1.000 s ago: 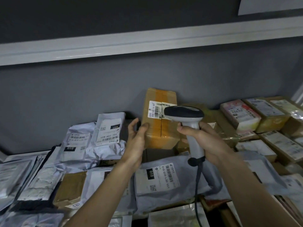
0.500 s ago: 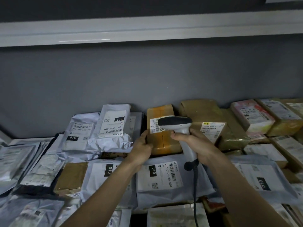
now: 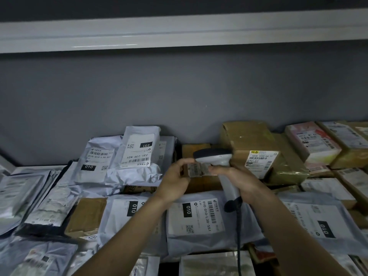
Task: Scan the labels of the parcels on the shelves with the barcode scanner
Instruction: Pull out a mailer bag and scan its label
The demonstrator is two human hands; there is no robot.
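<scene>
My right hand (image 3: 242,181) grips the handle of the grey-and-white barcode scanner (image 3: 216,156), its head pointing left and down over a small brown cardboard box (image 3: 197,150). My left hand (image 3: 175,180) holds that box at its left side, thumb near its blurred white label (image 3: 197,169). The box lies low among the other parcels, and its front is partly hidden by my hands. The scanner's black cable (image 3: 239,232) hangs down from the handle.
Grey mailer bags with labels (image 3: 137,150) fill the left and front of the shelf. A taped brown parcel (image 3: 253,144) stands right of the scanner, with more boxes (image 3: 312,142) beyond it. A grey wall rises behind, and a white shelf edge (image 3: 179,34) runs above.
The small brown box, first held up tall against the wall, has come down flat among the parcels. Both hands and the scanner followed it down, and the parcel behind it is uncovered.
</scene>
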